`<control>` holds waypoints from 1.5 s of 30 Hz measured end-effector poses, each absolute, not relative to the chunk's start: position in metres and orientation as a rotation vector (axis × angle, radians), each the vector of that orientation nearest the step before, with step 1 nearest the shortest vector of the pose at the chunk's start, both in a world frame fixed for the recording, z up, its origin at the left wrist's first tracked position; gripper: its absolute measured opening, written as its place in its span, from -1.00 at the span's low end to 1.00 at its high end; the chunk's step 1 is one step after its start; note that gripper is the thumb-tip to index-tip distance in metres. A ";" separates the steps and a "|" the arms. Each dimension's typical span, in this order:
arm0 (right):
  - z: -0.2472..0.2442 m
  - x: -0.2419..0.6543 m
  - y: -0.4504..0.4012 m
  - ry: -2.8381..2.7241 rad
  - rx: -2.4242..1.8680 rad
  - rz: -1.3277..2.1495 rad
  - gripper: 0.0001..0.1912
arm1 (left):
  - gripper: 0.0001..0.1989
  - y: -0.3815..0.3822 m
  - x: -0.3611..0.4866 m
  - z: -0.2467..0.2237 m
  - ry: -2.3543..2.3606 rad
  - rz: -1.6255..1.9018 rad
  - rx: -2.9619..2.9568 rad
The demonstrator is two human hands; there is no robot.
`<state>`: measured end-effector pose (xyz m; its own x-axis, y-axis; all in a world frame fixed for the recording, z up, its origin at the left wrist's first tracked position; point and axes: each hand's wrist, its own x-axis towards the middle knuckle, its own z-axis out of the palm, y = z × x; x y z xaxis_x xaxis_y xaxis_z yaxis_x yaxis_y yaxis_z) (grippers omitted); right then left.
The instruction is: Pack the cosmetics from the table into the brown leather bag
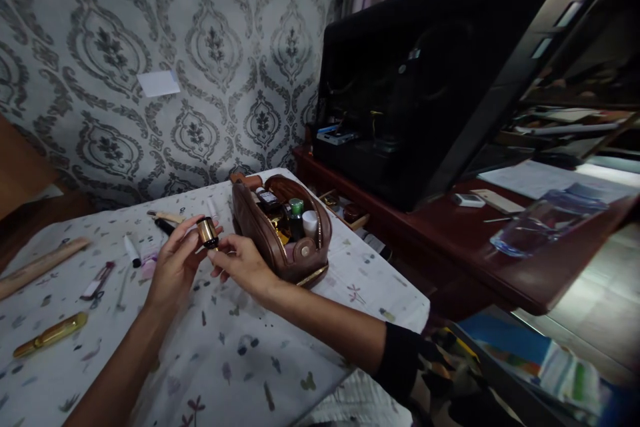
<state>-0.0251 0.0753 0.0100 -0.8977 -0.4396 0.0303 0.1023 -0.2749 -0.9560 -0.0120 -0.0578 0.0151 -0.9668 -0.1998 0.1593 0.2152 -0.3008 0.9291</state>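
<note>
My left hand [174, 259] grips a small gold-and-black cylindrical container [207, 232], like a little bottle, between thumb and fingers. The fingertips of my right hand [246, 265] pinch its lower end, where a small pale part shows; its exact kind is unclear. Just right of my hands stands a brown leather pouch [256, 230], unzipped, with several bottles inside, among them a green-capped bottle [296, 213] and a white-topped container [311, 223].
On the patterned tablecloth [235, 373] lie a gold tube [50, 335], a wooden stick [43, 268], a white tube with a black cap [132, 251] and several small cosmetics. A black computer case [390, 107] and a clear water bottle [545, 220] occupy the dark red desk [505, 267] at right.
</note>
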 end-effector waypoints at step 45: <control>0.104 -0.090 0.183 3.041 -1.197 0.185 -0.75 | -0.55 -0.019 -0.013 0.022 -2.252 -0.289 -0.933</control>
<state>-0.0901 0.1831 0.1039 -0.7250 -0.6840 0.0813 -0.6691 0.7273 0.1527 -0.0130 -0.0194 0.0223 -0.5168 0.5435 0.6614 0.6927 0.7195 -0.0499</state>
